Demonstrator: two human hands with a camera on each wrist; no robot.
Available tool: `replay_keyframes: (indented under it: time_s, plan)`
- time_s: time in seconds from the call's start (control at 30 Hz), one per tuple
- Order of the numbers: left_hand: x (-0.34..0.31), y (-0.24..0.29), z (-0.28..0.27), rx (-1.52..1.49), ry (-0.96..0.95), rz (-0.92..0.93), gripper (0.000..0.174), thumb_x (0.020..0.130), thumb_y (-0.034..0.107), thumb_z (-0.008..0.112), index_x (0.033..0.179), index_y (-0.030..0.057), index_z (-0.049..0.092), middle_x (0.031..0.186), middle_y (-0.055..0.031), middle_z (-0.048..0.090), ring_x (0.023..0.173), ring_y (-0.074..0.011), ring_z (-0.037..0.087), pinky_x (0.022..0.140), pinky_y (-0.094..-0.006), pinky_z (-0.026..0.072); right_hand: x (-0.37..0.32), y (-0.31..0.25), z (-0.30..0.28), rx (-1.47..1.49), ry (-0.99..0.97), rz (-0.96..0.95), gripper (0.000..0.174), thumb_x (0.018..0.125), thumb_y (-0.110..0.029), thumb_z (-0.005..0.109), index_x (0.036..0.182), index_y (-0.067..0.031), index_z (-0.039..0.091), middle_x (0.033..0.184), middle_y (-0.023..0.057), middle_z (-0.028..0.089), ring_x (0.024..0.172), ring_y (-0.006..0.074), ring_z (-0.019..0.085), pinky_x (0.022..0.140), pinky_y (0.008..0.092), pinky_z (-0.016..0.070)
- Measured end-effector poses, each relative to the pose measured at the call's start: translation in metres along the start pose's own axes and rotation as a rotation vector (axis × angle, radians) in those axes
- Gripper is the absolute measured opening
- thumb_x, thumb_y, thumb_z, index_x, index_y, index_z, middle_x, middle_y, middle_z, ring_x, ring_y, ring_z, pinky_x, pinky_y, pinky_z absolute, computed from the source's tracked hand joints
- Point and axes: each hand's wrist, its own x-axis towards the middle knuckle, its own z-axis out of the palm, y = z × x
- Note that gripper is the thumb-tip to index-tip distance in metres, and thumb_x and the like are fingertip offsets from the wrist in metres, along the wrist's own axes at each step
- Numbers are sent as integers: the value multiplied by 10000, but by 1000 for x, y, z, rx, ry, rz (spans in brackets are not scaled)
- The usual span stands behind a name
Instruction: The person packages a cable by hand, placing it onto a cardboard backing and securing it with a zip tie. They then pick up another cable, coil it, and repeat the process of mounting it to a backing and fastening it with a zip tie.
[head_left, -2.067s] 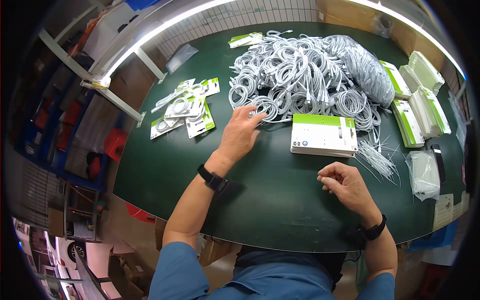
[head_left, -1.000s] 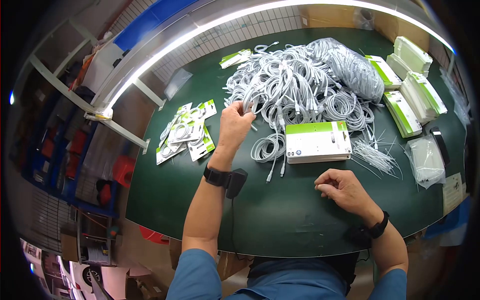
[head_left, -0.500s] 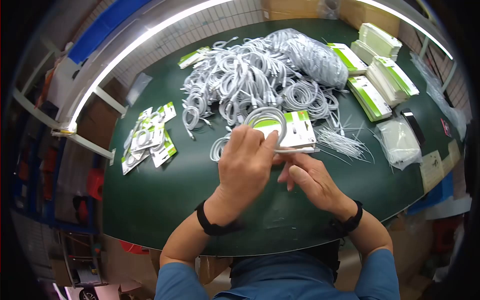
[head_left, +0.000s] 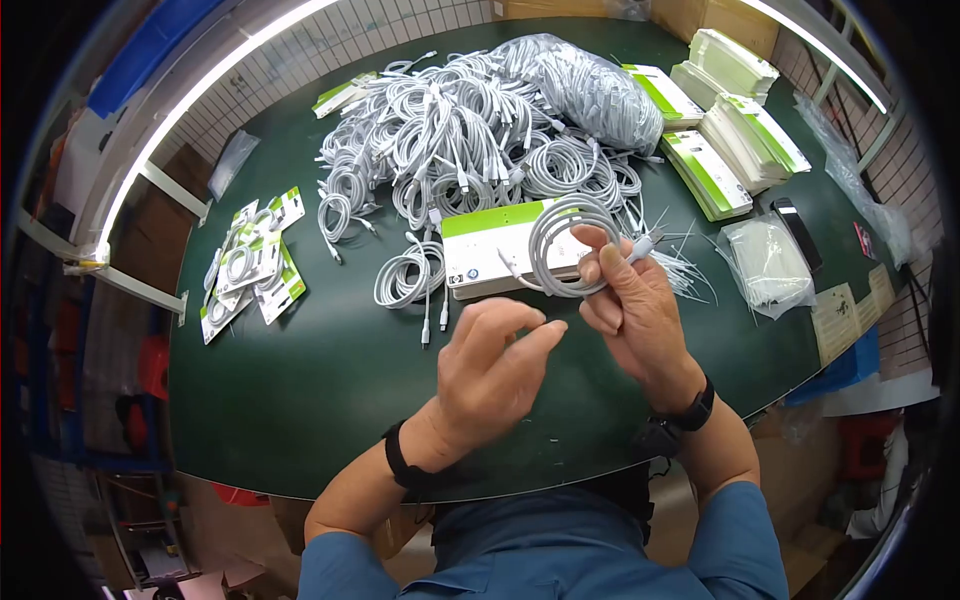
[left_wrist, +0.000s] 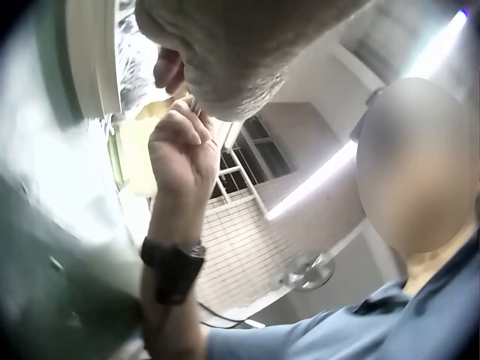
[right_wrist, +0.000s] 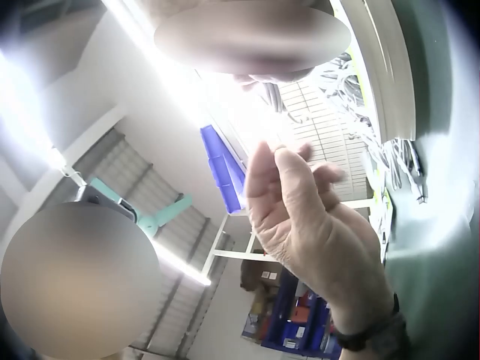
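Observation:
A coiled white cable (head_left: 537,250) is pinched between the thumb and fingers of my right hand (head_left: 645,315), upright in front of a stack of green-and-white packaging cards (head_left: 480,252). One plug end sticks out to the left of the loop, another by the right fingers. My left hand (head_left: 490,360) is just left of it, fingers bent, thumb near the index fingertip, with nothing visible between them. In the right wrist view the left hand (right_wrist: 315,225) shows from the side. A second coiled cable (head_left: 400,298) lies on the green table left of the cards.
A large heap of coiled cables (head_left: 430,130) and a plastic bag of them (head_left: 590,90) lie behind. Carded cables (head_left: 285,290) are at the left. White zip ties (head_left: 690,275), card stacks (head_left: 705,175) and a bagged white bundle (head_left: 770,260) are at the right.
My left hand reached into the heap, brought a coiled cable back to the middle and let it go. My right hand came up and now holds it. The head view has turned rightward.

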Motion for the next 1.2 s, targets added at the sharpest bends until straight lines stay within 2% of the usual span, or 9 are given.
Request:
replay_keyframes:
  time_s: [0.07,0.1,0.2,0.23,0.33,0.5,0.73,0.9,1.2]
  plan:
    - [-10,15,-2,-417,-190,-531,330,896,-39,771,1215,37,745,1146,-106,662,1076,-233,668,881,-372,571,0,0,-1,23,-19,-19,373,1154,-262,545,1422,-6,589,955,-23,673,554,5,425,509,202,336]
    - [-11,10,0,-593,-261,-674,335,1052,131,679,1371,31,664,1205,-115,662,1139,-213,647,951,-389,552,-1,1,2,16,-38,-39,378,1157,-262,536,1428,-1,574,952,-5,672,567,12,444,513,207,355]
    - [-17,-10,14,-1223,-156,-873,480,1146,346,513,1482,6,561,1305,-118,648,1213,-209,620,1042,-412,510,-5,13,12,-57,-75,-52,402,1165,-289,513,1429,11,559,958,27,679,580,28,467,519,213,374]
    - [-11,-5,15,-1309,-131,-926,615,1176,463,346,1538,-14,486,1392,-139,623,1266,-216,595,1110,-432,461,-6,15,17,-116,-83,-43,444,1178,-331,464,1429,26,547,969,56,684,593,49,504,525,208,413]
    - [-9,-7,20,-1381,138,-956,578,1183,428,327,1515,-8,512,1402,-152,630,1257,-231,605,1110,-438,460,-7,28,15,-264,-59,-4,478,1186,-362,422,1429,30,546,967,61,688,604,61,538,529,199,444]
    - [-26,-24,28,-1537,303,-1009,501,1190,361,377,1460,-12,574,1057,-85,730,1062,-194,664,1044,-414,506,-9,28,19,-394,-38,34,472,1184,-371,432,1389,19,600,919,37,662,590,71,540,528,202,450]
    - [-24,-48,4,-1898,198,-742,512,1187,338,364,1504,-20,548,927,-92,716,855,-169,646,967,-363,523,-3,21,13,-190,-194,411,489,1174,-385,469,1403,22,617,930,0,633,597,54,467,546,242,446]
    - [-15,-57,-26,-1396,-184,-1032,571,1184,398,370,1459,-57,577,860,-98,711,576,-152,592,704,-317,564,-9,32,6,-278,-258,493,521,1172,-408,464,1438,19,602,926,-9,621,605,48,475,550,234,453]
    - [-19,-57,-26,-1243,-191,-1162,439,1130,325,552,1305,-57,678,658,8,564,516,-69,450,662,-280,496,-7,40,14,-578,-224,307,433,1149,-304,550,1439,9,623,952,16,664,633,46,543,597,218,494]
